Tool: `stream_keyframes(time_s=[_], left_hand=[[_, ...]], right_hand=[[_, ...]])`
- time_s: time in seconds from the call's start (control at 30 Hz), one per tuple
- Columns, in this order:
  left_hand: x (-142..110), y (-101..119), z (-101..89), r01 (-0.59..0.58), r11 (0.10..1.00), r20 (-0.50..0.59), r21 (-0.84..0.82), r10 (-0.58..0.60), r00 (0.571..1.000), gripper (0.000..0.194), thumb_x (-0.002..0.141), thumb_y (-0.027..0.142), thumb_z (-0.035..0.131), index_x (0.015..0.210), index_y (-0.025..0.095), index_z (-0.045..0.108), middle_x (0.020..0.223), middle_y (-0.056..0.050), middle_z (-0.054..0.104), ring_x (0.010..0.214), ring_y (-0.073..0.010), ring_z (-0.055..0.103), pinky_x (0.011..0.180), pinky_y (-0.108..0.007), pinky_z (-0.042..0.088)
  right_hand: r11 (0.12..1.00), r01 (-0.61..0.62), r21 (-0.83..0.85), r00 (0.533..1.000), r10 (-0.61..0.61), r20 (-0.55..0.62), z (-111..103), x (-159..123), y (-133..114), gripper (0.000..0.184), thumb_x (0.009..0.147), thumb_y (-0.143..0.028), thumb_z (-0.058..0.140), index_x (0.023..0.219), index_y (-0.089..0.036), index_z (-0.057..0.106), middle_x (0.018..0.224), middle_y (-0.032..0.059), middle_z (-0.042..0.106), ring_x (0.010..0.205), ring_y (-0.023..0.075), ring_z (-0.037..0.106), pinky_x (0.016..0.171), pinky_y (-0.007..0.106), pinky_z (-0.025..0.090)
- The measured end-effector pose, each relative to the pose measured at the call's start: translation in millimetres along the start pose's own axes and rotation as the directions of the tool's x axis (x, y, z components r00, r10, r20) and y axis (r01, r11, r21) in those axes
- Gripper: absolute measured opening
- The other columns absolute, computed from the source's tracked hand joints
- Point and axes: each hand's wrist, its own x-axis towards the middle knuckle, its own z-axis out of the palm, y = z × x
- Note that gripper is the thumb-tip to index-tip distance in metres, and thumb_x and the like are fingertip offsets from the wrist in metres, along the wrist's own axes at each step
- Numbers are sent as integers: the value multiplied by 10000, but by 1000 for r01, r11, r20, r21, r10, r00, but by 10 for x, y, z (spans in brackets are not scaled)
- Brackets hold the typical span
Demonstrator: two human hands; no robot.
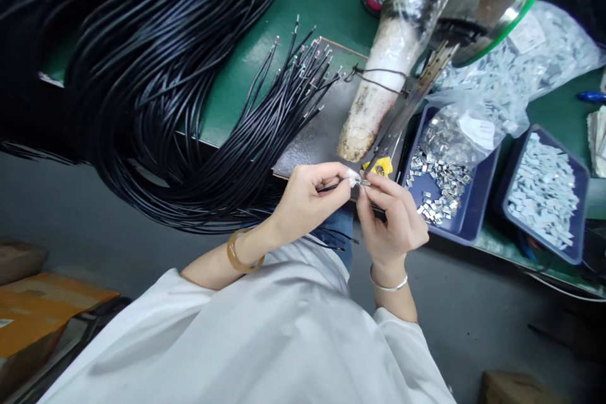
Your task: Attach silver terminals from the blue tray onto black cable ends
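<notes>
My left hand (pixel 310 199) pinches a thin black cable (pixel 326 189) near its end, with a bit of white at the fingertips. Facing it, my right hand (pixel 392 214) has thumb and forefinger closed on a small silvery metal connector piece (pixel 362 182) at the cable's tip. The two hands nearly touch, just in front of the table edge. Fingers partly cover the joint, so I cannot tell whether the piece is seated on the wires. To the left, a large bundle of black cables (pixel 156 76) has its stripped ends resting on a dark board (pixel 310 139).
A tape-wrapped tube (pixel 379 82) slants down above my hands, beside a metal bar (pixel 407 101). At right stand a blue tray (pixel 468 224) of metal shells and another blue tray (pixel 578 202) of pale pieces. Behind them lies a clear bag (pixel 558 44). A yellow scrap (pixel 380 166) lies near my fingers.
</notes>
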Motion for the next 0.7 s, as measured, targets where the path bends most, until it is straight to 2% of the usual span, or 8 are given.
stream_keyframes(time_s=[0.13, 0.23, 0.33, 0.4, 0.5, 0.57, 0.63, 0.7], left_hand=[[17, -5, 1, 49, 995, 35, -82, -46, 998, 184, 893, 245, 598, 757, 127, 639, 587, 48, 373, 542, -66, 308, 492, -215, 245], [3, 15, 11, 101, 982, 76, -160, -90, 993, 206, 895, 289, 614, 795, 117, 667, 604, 36, 424, 557, -68, 352, 505, -207, 279], [-37, 33, 28, 125, 964, 115, -234, -101, 988, 219, 896, 298, 615, 886, 103, 714, 587, 36, 455, 532, -63, 372, 489, -194, 298], [-69, 33, 40, 134, 958, 129, -255, -104, 986, 226, 897, 270, 600, 941, 90, 730, 569, 36, 472, 510, -62, 390, 474, -188, 312], [-114, 13, 48, 118, 965, 108, -233, -95, 990, 247, 898, 224, 579, 1017, 79, 739, 566, 32, 504, 504, -67, 433, 477, -189, 356], [-143, -10, 44, 48, 984, 75, -172, -36, 997, 258, 914, 209, 565, 1051, 84, 744, 560, 32, 523, 496, -70, 456, 481, -190, 381], [-171, -42, 34, -131, 991, 35, -35, 133, 991, 254, 925, 178, 560, 1077, 95, 746, 620, 2, 620, 530, -80, 529, 515, -191, 434], [-192, -83, 27, -374, 913, 13, 159, 377, 926, 255, 923, 123, 553, 1095, 93, 739, 761, -55, 728, 626, -103, 629, 599, -198, 503]], right_hand=[[998, -36, 48, 999, 36, -14, -43, -53, 19, 227, 840, -47, 705, 996, -203, 648, 1043, 46, 778, 947, 168, 763, 832, 266, 622], [986, -137, 94, 988, 143, -55, -136, -89, 11, 220, 897, -92, 651, 1079, -213, 627, 928, 7, 773, 769, 142, 754, 658, 244, 597], [994, -98, -50, 994, 100, 50, -201, -68, -34, 181, 902, -152, 680, 1065, -225, 647, 740, -51, 719, 554, 92, 651, 572, 217, 517], [988, -31, -150, 987, 54, 150, -198, -29, -70, 110, 903, -178, 691, 995, -219, 648, 679, -64, 683, 516, 71, 601, 572, 209, 475], [982, -37, -187, 983, 69, 167, -153, 9, -97, 59, 922, -175, 662, 939, -205, 615, 676, -60, 665, 512, 54, 571, 549, 201, 422], [984, -109, -138, 977, 131, 167, -128, 5, -94, 41, 939, -180, 637, 940, -205, 604, 688, -60, 654, 507, 45, 552, 529, 193, 401], [968, -251, 10, 946, 243, 215, -117, -13, -83, 29, 962, -208, 603, 935, -212, 592, 678, -68, 620, 499, 43, 536, 509, 181, 397], [882, -430, 192, 880, 363, 305, -114, -31, -76, 74, 976, -258, 583, 914, -218, 583, 650, -77, 570, 491, 49, 517, 484, 176, 398]])
